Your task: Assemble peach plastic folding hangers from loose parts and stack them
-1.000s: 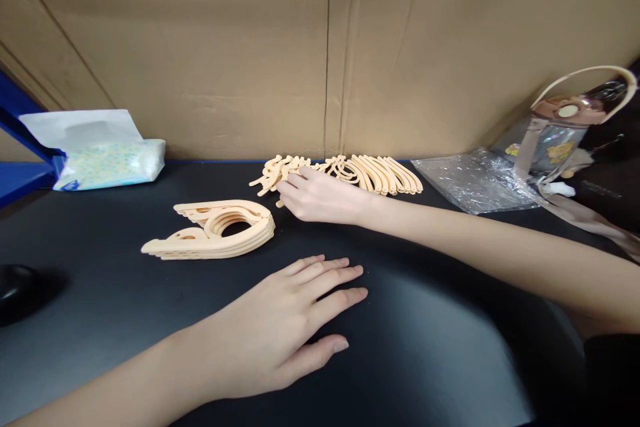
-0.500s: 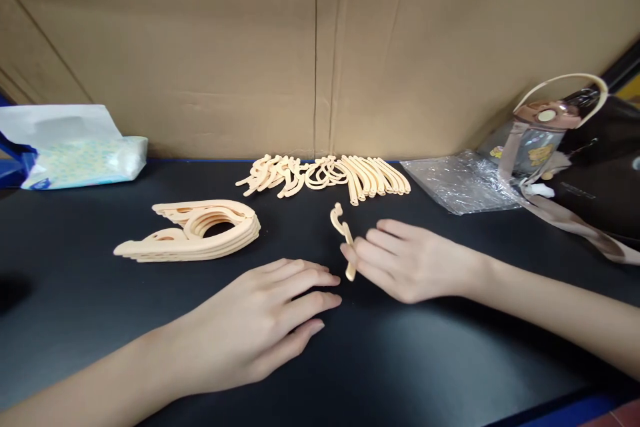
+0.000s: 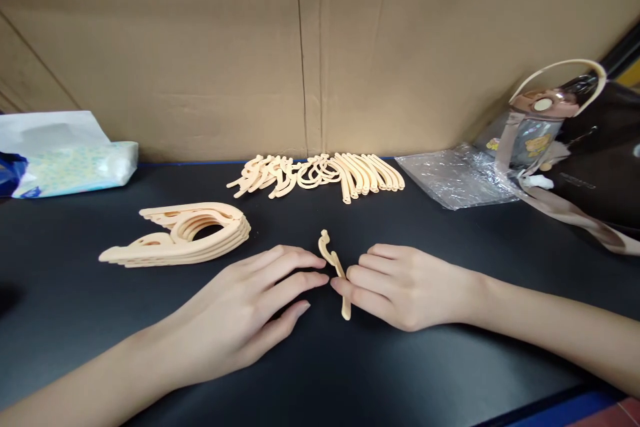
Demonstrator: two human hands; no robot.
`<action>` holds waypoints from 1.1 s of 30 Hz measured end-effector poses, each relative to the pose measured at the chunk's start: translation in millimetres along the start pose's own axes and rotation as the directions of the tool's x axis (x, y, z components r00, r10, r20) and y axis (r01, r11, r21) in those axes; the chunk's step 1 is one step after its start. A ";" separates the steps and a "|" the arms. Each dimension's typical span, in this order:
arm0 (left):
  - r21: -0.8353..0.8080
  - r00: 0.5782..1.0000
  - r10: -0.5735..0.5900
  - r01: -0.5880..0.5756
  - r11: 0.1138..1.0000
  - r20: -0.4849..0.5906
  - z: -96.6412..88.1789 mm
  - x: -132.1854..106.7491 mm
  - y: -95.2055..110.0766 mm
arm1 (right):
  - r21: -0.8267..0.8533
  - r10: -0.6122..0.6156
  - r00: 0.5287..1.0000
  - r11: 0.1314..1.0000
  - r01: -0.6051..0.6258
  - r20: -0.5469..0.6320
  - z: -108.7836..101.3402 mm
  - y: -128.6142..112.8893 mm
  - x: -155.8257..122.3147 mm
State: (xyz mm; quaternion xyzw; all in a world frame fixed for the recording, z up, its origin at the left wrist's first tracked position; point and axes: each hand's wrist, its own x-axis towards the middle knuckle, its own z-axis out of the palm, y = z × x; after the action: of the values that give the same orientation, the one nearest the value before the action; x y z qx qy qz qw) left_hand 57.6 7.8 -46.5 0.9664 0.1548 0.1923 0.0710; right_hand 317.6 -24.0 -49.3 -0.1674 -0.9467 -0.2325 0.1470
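Observation:
Pinched in my right hand (image 3: 400, 288) is a cream plastic hanger arm (image 3: 346, 308), its curved, knobbed end pointing away from me. The piece stands tilted above the black table, partly covered by my fingers. My left hand (image 3: 255, 303) lies open just to its left, palm down with fingers apart and nothing in it. Its fingertips come close to the piece; whether they touch it I cannot tell. Left of centre rests a stack of folded cream hangers (image 3: 230, 243). Farther back, loose cream hanger parts (image 3: 370, 175) lie in a row: notched arms, hooks and smooth curved arms.
A tissue pack (image 3: 75, 167) sits at the back left. At the back right are a clear plastic bag (image 3: 453, 177), a strapped water bottle (image 3: 537, 130) and a dark bag (image 3: 605, 173). Brown cardboard (image 3: 200, 47) stands upright behind the black table (image 3: 380, 380).
My right hand has brought the hanger arm toward me and slightly left, beside my left fingertips. The left hand stays open, and the whole view has shifted a little.

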 end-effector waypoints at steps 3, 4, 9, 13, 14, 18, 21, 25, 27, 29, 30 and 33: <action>0.010 0.999 -0.032 0.032 0.999 0.003 1.4 0.1 0.6 | 0.007 0.009 1.000 1.000 -0.009 -0.001 -0.5 -1.2 -0.5; 0.016 0.999 -0.039 0.039 0.999 0.001 1.7 0.1 0.6 | 0.009 0.010 1.000 1.000 -0.010 -0.005 -0.7 -1.3 -0.4; 0.047 0.999 -0.014 0.012 0.999 0.046 1.2 0.8 -1.3 | 0.008 0.015 1.000 1.000 -0.015 -0.014 -1.0 -0.7 1.3; 0.056 0.995 -0.024 0.018 0.998 0.102 -0.2 1.8 -2.9 | 0.018 0.020 1.000 1.000 -0.020 0.003 -1.5 -0.3 2.4; 0.058 0.994 -0.025 0.019 0.998 0.106 -0.3 1.7 -3.1 | 0.019 0.023 1.000 1.000 -0.023 0.005 -1.6 -0.2 2.4; 0.104 0.995 -0.015 0.006 0.995 0.094 2.2 0.8 -3.0 | 0.018 0.028 1.000 0.999 -0.028 -0.007 -1.6 0.3 1.1; 0.235 1.000 -0.015 0.008 0.972 0.026 6.2 3.9 -2.9 | 0.055 0.055 0.998 0.997 -0.056 0.013 -1.1 0.3 -2.4; 0.585 0.993 -0.064 0.109 0.803 -0.098 10.1 20.1 -6.5 | 0.137 0.101 0.994 0.985 -0.104 0.031 0.8 0.9 -8.6; 0.723 0.989 -0.110 0.149 0.675 -0.101 10.3 31.4 -11.6 | 0.169 0.116 0.993 0.978 -0.120 0.036 1.7 1.8 -11.2; 0.787 0.980 -0.179 0.175 0.592 -0.083 9.8 41.4 -19.2 | 0.193 0.124 0.991 0.972 -0.131 0.050 1.9 2.8 -12.9; 0.799 0.974 -0.214 0.190 0.571 -0.078 9.6 45.2 -23.6 | 0.203 0.125 0.990 0.970 -0.135 0.058 1.9 3.2 -13.5; 0.794 0.951 -0.298 0.244 0.557 -0.084 10.4 50.7 -36.3 | 0.214 0.125 0.990 0.967 -0.137 0.068 1.1 3.5 -14.7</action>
State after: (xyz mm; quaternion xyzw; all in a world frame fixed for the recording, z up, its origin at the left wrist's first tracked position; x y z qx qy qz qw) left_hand 96.3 57.7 -45.5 0.8657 0.3686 0.0606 -0.3332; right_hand 332.0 -24.2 -54.2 -0.2188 -0.9570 -0.1123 0.1539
